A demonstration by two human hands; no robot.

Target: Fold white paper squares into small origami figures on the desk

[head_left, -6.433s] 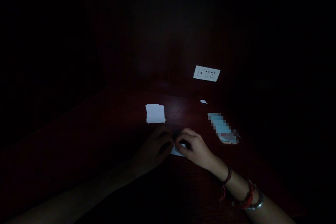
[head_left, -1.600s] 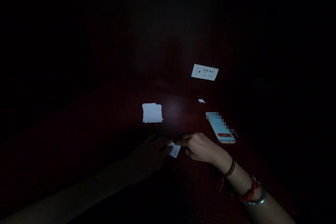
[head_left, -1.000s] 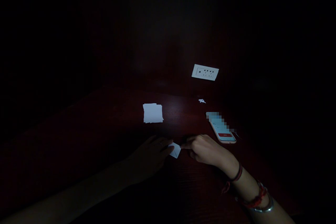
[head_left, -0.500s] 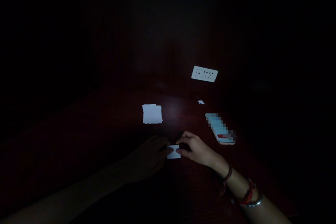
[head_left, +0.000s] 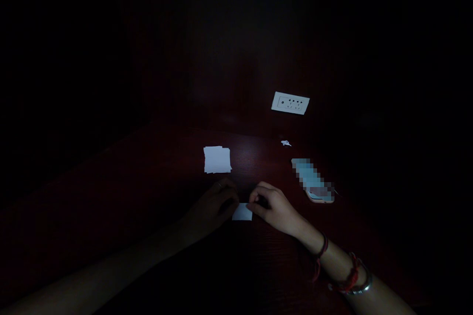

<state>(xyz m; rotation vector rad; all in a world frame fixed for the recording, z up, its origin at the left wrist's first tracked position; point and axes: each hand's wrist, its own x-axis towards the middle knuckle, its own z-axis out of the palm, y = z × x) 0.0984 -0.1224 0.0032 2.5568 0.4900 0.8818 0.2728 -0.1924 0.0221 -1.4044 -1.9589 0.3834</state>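
Observation:
A small white piece of paper lies near the front of the dark red table, between my two hands. My left hand, in deep shadow with a ring on one finger, has its thumb and fingertips closed together at the paper's upper left corner. At the upper right corner, the thumb and curled forefinger of my right hand pinch the paper's edge. Bracelets circle my right wrist. Beyond my hands sits a loose stack of white paper sheets, its edges uneven.
To the right lies a phone with a lit, blurred screen. Behind it is a small white paper scrap. A white socket panel is on the dark wall. The surroundings are nearly black.
Both thumbs have moved from the middle of the paper up to its top corners, leaving more of its face showing. The view has shifted slightly.

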